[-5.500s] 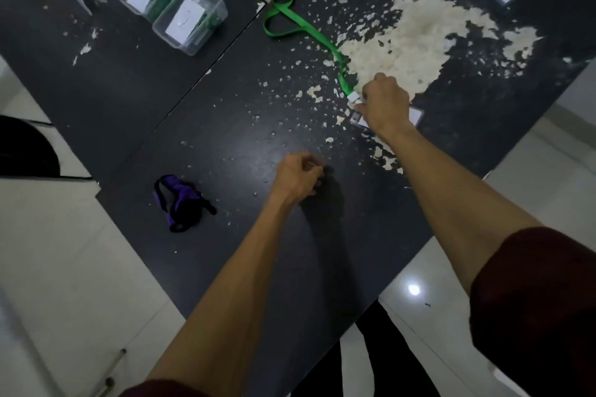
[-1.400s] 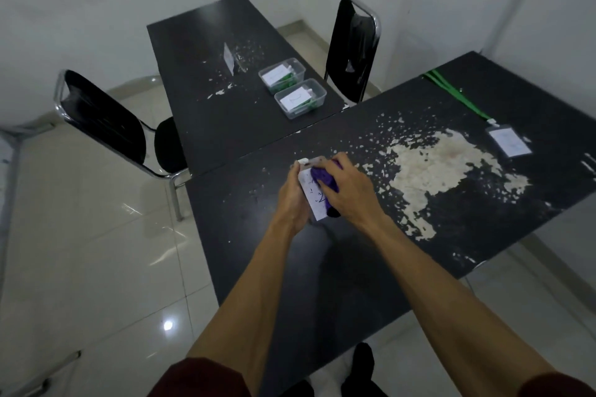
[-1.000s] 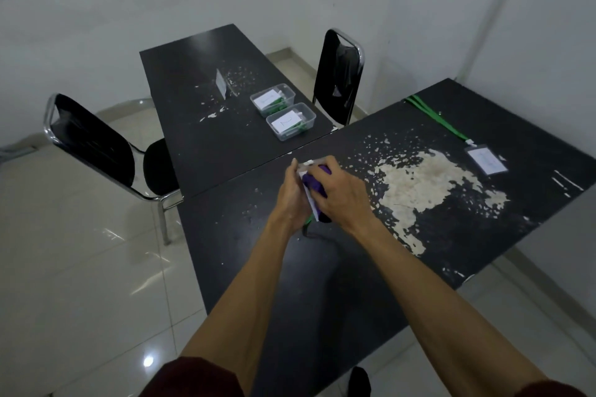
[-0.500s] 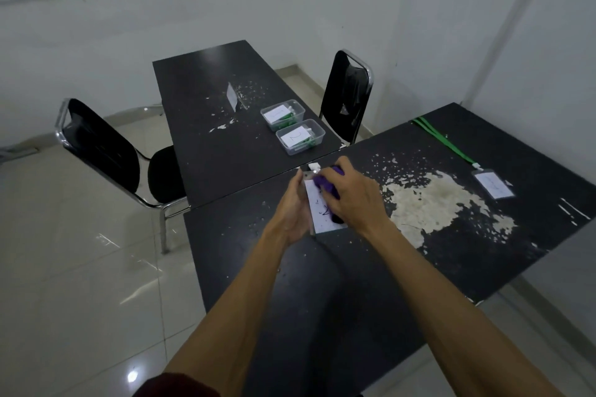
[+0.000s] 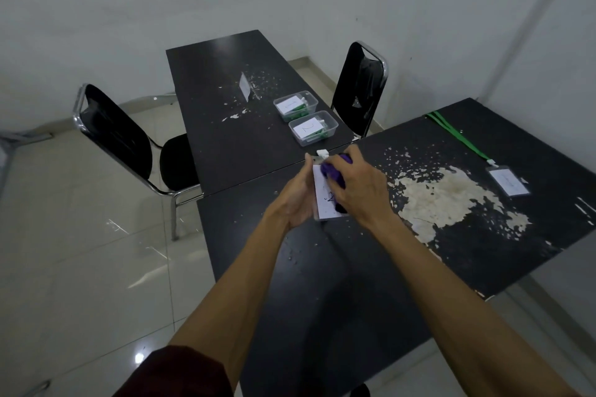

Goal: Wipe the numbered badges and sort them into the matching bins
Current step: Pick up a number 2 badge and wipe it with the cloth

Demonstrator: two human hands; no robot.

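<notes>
My left hand holds a white badge with a handwritten number, upright above the near black table. My right hand presses a purple cloth against the badge's face. Two clear bins stand on the far table: one with a card marked 1, a nearer one with a card marked 2, both holding badges with green lanyards. Another badge lies at the right with its green lanyard stretched toward the far edge.
The near table has a large patch of peeled surface. A small upright card stands on the far table. Two black chairs stand by it, one on the left and one behind the bins.
My view has lifted from the table to the room. Both hands have stayed together over the table's middle; the cloth has shifted over the badge while the left hand keeps its hold.
</notes>
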